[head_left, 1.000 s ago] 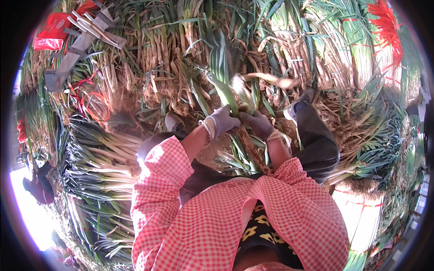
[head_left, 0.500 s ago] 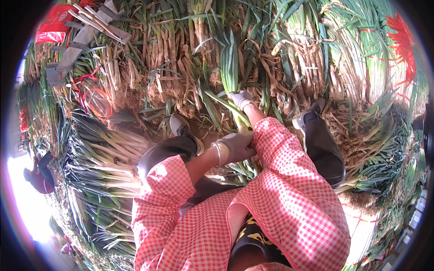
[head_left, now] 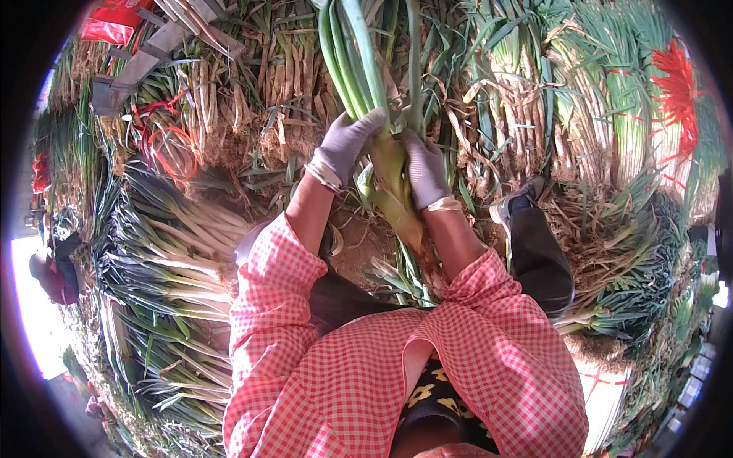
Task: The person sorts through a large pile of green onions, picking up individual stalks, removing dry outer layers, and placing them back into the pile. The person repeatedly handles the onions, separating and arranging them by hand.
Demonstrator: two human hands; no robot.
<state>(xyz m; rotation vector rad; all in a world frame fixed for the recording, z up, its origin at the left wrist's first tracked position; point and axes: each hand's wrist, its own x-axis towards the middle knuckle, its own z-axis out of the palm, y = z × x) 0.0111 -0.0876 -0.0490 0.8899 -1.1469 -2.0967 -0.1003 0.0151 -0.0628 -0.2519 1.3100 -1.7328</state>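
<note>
Head view: both gloved hands on one large leek [head_left: 391, 179], held in front of the torso and above the ground [head_left: 357, 248] between the legs. Left hand [head_left: 347, 145]: grip closed on the leek at the base of its green leaves, thumb laid across the front. Right hand [head_left: 426, 169]: grip curled in against the opposite side of the same leek, slightly lower, with a separate leaf rising from above its fingers; how far the fingertips wrap round cannot be seen. The leek passes between the two hands, leaves running up past the left grip to the top edge, stalk slanting down and to the right, browner toward its lower end, beside the right forearm. Sleeves belong to a red-and-white checked shirt [head_left: 351, 366]. Surroundings: leek pile [head_left: 172, 263] at the left, white stalks pointing inward; row of upright bundles [head_left: 286, 99] beyond the hands; second pile [head_left: 630, 244] at the right, near a shoe [head_left: 515, 200]. Upper left: red bag [head_left: 113, 21], grey metal rack [head_left: 141, 72] and loop of orange-red string [head_left: 169, 156]. Upper right: cluster of red ties [head_left: 676, 99].
</note>
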